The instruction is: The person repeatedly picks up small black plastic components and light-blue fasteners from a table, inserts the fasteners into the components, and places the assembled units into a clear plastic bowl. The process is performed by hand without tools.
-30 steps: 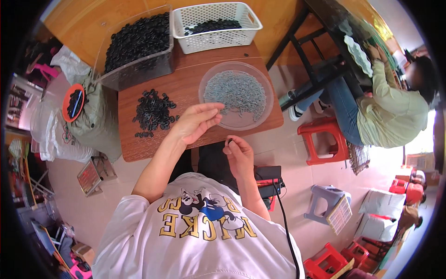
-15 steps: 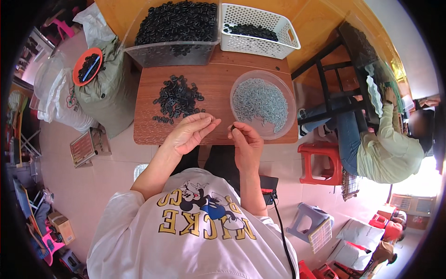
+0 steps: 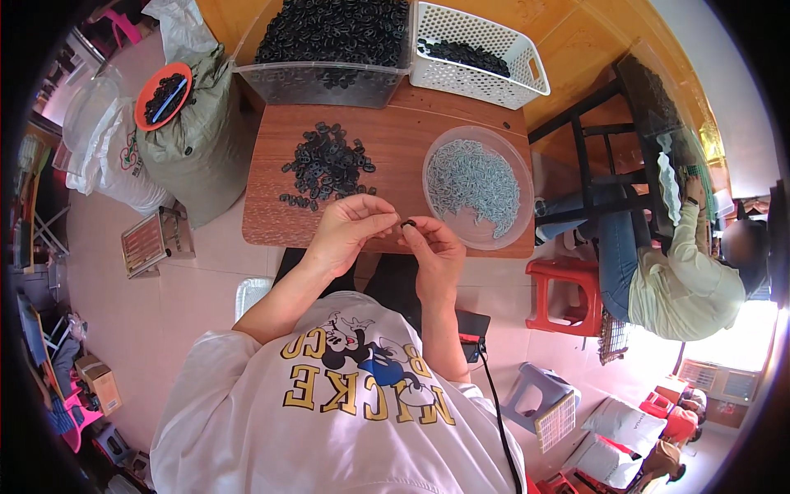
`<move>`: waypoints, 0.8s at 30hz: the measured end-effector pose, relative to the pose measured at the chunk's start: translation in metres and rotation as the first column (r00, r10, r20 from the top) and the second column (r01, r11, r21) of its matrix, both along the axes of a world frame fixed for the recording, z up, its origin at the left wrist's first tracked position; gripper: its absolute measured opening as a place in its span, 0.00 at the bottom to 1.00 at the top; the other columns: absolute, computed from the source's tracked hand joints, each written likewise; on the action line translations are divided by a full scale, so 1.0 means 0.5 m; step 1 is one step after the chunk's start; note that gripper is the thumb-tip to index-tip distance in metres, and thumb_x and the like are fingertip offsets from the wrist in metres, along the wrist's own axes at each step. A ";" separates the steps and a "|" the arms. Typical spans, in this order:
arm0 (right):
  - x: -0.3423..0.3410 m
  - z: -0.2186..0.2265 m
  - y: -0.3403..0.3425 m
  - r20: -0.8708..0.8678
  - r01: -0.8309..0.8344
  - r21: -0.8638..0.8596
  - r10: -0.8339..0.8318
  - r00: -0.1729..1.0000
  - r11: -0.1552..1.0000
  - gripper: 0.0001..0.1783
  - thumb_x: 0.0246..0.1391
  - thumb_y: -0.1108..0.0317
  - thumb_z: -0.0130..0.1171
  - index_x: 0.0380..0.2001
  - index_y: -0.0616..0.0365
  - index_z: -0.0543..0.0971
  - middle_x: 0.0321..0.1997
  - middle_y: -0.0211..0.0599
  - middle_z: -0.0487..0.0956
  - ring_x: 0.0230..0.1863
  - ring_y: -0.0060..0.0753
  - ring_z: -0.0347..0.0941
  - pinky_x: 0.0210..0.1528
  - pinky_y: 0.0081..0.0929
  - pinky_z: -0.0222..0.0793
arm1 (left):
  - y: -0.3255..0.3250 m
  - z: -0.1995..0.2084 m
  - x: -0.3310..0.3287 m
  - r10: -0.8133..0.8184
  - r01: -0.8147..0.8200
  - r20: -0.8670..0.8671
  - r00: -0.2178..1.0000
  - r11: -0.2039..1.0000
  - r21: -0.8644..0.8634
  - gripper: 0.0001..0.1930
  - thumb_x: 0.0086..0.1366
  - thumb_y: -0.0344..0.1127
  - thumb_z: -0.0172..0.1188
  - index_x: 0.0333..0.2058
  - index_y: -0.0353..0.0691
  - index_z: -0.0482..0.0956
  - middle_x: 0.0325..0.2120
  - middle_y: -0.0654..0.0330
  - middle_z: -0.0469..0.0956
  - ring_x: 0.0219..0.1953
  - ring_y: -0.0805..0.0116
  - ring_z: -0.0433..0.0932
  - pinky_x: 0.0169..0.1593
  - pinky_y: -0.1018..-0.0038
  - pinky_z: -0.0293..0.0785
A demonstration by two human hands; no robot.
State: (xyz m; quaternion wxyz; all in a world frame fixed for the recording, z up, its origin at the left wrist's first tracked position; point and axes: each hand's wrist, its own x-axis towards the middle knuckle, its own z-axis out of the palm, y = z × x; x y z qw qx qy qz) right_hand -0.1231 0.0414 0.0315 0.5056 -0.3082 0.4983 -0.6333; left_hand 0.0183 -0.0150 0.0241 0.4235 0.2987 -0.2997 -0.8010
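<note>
My right hand (image 3: 436, 249) pinches a small black plastic ring-like piece (image 3: 408, 223) between thumb and forefinger. Close beside it, my left hand (image 3: 355, 233) has thumb and forefinger pressed together; whatever they hold is too small to make out. The fingertips of both hands almost meet over the table's near edge. Beyond my left hand lies a loose pile of black oval pieces (image 3: 329, 165). To the right of it, a round clear plastic tub (image 3: 485, 237) holds many small silvery metal pieces (image 3: 473, 181), thin like screws or pins.
On the brown wooden table (image 3: 395, 136), a large clear bin (image 3: 317, 86) and a white perforated basket (image 3: 473, 90) hold black pieces at the back. An orange bowl (image 3: 188, 78) sits on a sack (image 3: 197, 156) at left. A red stool (image 3: 564, 292) and a seated person (image 3: 683, 280) are at right.
My two hands have come closer together, fingertips now almost touching at the black piece. The whole view has shifted slightly, with the table sitting further right.
</note>
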 end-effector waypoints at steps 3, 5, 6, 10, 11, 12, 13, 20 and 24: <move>-0.001 0.001 0.002 -0.048 -0.011 0.008 0.011 0.999 1.000 0.08 0.49 0.78 0.59 0.35 0.66 0.78 0.31 0.36 0.79 0.30 0.21 0.75 0.33 0.15 0.71 | 0.002 0.008 0.002 -0.011 0.011 0.000 1.000 1.000 0.014 0.07 0.56 0.23 0.60 0.35 0.34 0.76 0.30 0.60 0.78 0.32 0.75 0.77 0.36 0.82 0.73; -0.003 0.005 0.003 -0.058 -0.033 0.015 0.034 0.998 0.999 0.08 0.49 0.77 0.59 0.35 0.65 0.78 0.32 0.35 0.79 0.31 0.19 0.74 0.34 0.15 0.71 | 0.003 0.011 0.002 -0.020 0.020 0.004 1.000 1.000 0.006 0.07 0.56 0.23 0.59 0.35 0.34 0.76 0.31 0.59 0.78 0.33 0.74 0.78 0.37 0.81 0.74; -0.002 0.005 0.003 -0.065 -0.030 0.012 0.031 0.997 0.999 0.08 0.49 0.78 0.59 0.36 0.65 0.78 0.32 0.35 0.79 0.31 0.19 0.74 0.34 0.15 0.71 | 0.003 0.012 0.002 -0.025 0.025 0.006 1.000 1.000 0.002 0.07 0.56 0.23 0.59 0.35 0.34 0.75 0.31 0.59 0.78 0.33 0.73 0.78 0.38 0.81 0.75; 0.001 0.004 0.007 -0.096 -0.006 -0.008 0.005 0.995 1.000 0.09 0.48 0.79 0.60 0.36 0.66 0.78 0.31 0.36 0.79 0.31 0.19 0.75 0.32 0.14 0.70 | 0.004 0.009 0.004 -0.046 0.046 0.018 0.999 0.999 -0.014 0.07 0.56 0.23 0.60 0.35 0.34 0.76 0.30 0.59 0.78 0.32 0.72 0.79 0.38 0.78 0.77; 0.002 0.004 0.008 -0.106 0.002 -0.016 -0.004 0.994 1.000 0.09 0.48 0.79 0.60 0.35 0.66 0.78 0.30 0.36 0.80 0.31 0.20 0.75 0.31 0.13 0.70 | 0.005 0.008 0.004 -0.048 0.049 0.033 0.998 0.998 -0.029 0.07 0.56 0.23 0.60 0.34 0.34 0.76 0.30 0.59 0.78 0.32 0.72 0.79 0.37 0.78 0.77; 0.002 0.005 0.009 -0.128 0.002 -0.008 -0.003 0.992 1.000 0.09 0.48 0.79 0.60 0.35 0.66 0.78 0.30 0.36 0.79 0.31 0.20 0.75 0.31 0.13 0.70 | 0.006 0.008 0.004 -0.049 0.051 0.048 0.998 0.998 -0.043 0.07 0.56 0.23 0.60 0.34 0.34 0.76 0.30 0.59 0.78 0.32 0.72 0.79 0.37 0.77 0.78; 0.001 0.007 0.012 -0.149 0.002 -0.001 -0.002 0.989 1.000 0.09 0.48 0.79 0.60 0.36 0.66 0.78 0.30 0.36 0.79 0.31 0.19 0.75 0.31 0.12 0.69 | 0.006 0.008 0.004 -0.055 0.057 0.057 0.997 0.997 -0.043 0.06 0.56 0.23 0.60 0.34 0.34 0.76 0.29 0.59 0.79 0.32 0.72 0.79 0.37 0.77 0.78; 0.001 0.001 0.019 -0.466 -0.018 -0.022 0.005 0.885 1.000 0.09 0.48 0.77 0.60 0.35 0.64 0.80 0.27 0.33 0.77 0.27 0.19 0.73 0.30 0.13 0.67 | 0.010 0.010 0.008 -0.078 0.093 0.164 0.983 0.992 -0.087 0.06 0.56 0.23 0.60 0.34 0.33 0.76 0.29 0.57 0.79 0.31 0.72 0.79 0.36 0.78 0.78; 0.005 -0.008 0.012 -0.361 -0.034 0.040 0.047 0.931 0.999 0.09 0.48 0.77 0.60 0.36 0.65 0.80 0.26 0.32 0.77 0.26 0.18 0.72 0.29 0.13 0.66 | 0.008 -0.027 0.014 -0.080 0.088 0.179 0.981 0.996 -0.032 0.07 0.56 0.24 0.60 0.34 0.32 0.76 0.28 0.57 0.79 0.30 0.72 0.79 0.36 0.77 0.78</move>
